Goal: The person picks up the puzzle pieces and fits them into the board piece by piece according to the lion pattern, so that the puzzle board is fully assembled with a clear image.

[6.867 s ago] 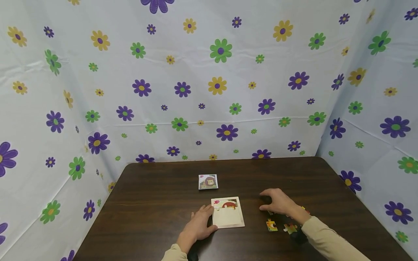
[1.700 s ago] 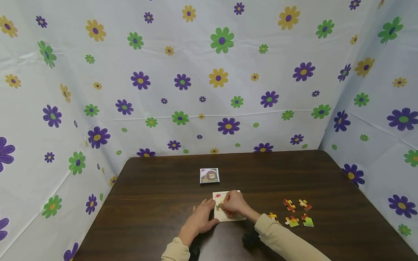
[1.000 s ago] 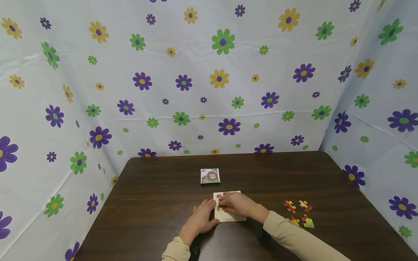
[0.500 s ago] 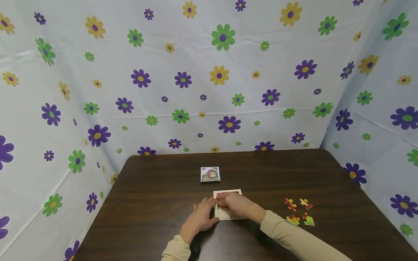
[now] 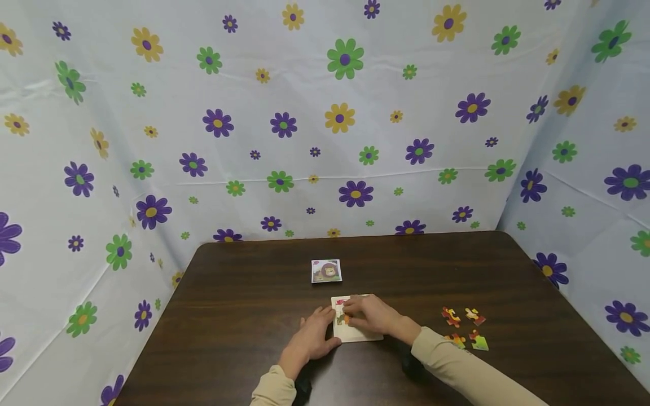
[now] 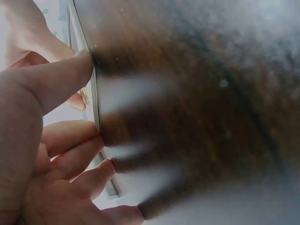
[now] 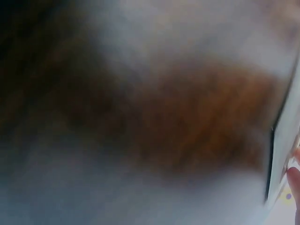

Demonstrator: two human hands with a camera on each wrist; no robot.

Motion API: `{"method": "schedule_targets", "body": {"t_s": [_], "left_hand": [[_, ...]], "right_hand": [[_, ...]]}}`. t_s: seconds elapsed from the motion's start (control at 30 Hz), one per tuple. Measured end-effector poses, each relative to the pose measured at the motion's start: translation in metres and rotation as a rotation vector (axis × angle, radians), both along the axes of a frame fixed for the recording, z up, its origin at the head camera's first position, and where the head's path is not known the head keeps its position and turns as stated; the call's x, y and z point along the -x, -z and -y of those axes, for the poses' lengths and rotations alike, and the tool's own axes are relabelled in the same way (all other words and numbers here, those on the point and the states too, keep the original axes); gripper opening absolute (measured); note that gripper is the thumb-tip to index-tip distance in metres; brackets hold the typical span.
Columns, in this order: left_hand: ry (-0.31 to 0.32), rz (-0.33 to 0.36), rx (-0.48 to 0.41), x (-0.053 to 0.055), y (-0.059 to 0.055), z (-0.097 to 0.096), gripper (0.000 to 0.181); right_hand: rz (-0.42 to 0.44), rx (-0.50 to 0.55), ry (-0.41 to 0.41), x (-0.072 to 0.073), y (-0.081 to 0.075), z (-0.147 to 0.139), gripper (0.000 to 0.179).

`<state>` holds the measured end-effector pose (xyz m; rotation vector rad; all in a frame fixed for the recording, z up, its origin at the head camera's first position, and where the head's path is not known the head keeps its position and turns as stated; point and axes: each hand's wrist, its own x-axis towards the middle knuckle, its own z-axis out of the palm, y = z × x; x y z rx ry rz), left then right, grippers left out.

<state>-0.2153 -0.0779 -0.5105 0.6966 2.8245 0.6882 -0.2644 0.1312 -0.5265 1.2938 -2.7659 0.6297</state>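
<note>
In the head view a small pale puzzle board (image 5: 358,336) lies on the dark table, with pink, green and orange picture parts visible in its upper left. My left hand (image 5: 311,338) rests along its left edge, fingers spread. In the left wrist view, the left thumb (image 6: 70,75) and several fingertips touch the board's edge. Over the board's upper part is my right hand (image 5: 374,316), fingertips at the picture pieces and thumb beside an orange puzzle piece (image 5: 347,319). That hand covers much of the board. The right wrist view shows only a fingertip (image 7: 293,180) by the board's edge (image 7: 281,140).
Several loose puzzle pieces (image 5: 451,317) lie on the table to the right, one partly behind the right sleeve (image 5: 452,361). A small lion picture card (image 5: 326,272) lies beyond the board. Flowered cloth (image 5: 304,141) hangs behind the table (image 5: 244,316).
My right hand came from the loose pieces to the board, pressed there, and has just drawn back slightly, showing the orange piece. The left hand stays at the board's left edge.
</note>
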Motion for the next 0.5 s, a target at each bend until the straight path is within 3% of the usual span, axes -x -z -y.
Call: {"method": "schedule_targets", "body": {"t_s": [0.37,0.5], "left_hand": [[0.001,0.013,0.004,0.0005,0.0008,0.0006,0.062],[-0.003,0.016,0.003,0.0002,0.0019,0.0012,0.062]], "right_hand": [[-0.107,0.006,-0.018,-0.0035,0.0018,0.0053,0.017],[-0.107,0.003,-0.002,-0.0045,0.003,0.0076,0.016]]}}
